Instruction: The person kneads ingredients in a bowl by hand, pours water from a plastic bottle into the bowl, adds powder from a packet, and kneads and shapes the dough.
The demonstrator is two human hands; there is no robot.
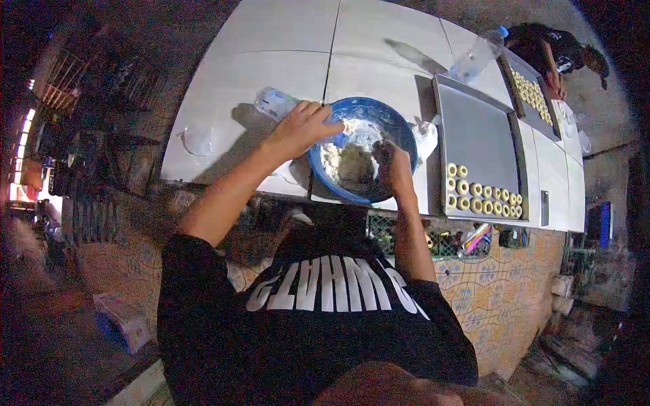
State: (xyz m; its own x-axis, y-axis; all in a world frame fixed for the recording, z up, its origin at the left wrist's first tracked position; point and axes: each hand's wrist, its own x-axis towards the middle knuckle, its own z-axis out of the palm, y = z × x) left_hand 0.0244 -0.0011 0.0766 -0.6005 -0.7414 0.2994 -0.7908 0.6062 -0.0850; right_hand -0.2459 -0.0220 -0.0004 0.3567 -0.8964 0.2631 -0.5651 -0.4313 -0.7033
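Observation:
A blue basin (315,162) stands at the table's near edge, with pale, crumbly dough (331,161) and white flour inside. My left hand (305,126) is closed around a clear plastic bottle (273,101) lying tilted at the basin's left rim. The bottle's blue end points over the basin. Inside the right part of the basin is my right hand (396,166), its fingers curled in shadow at the mixture. Whatever those fingers grip is too dark to make out.
A metal tray (474,122) with several ring-shaped dough pieces (491,191) lies right of the basin. A white plastic bag (425,137) sits between them. Farther right are another clear bottle (477,57), a second filled tray (531,95) and a person (558,51). A phone (544,208) lies near the edge.

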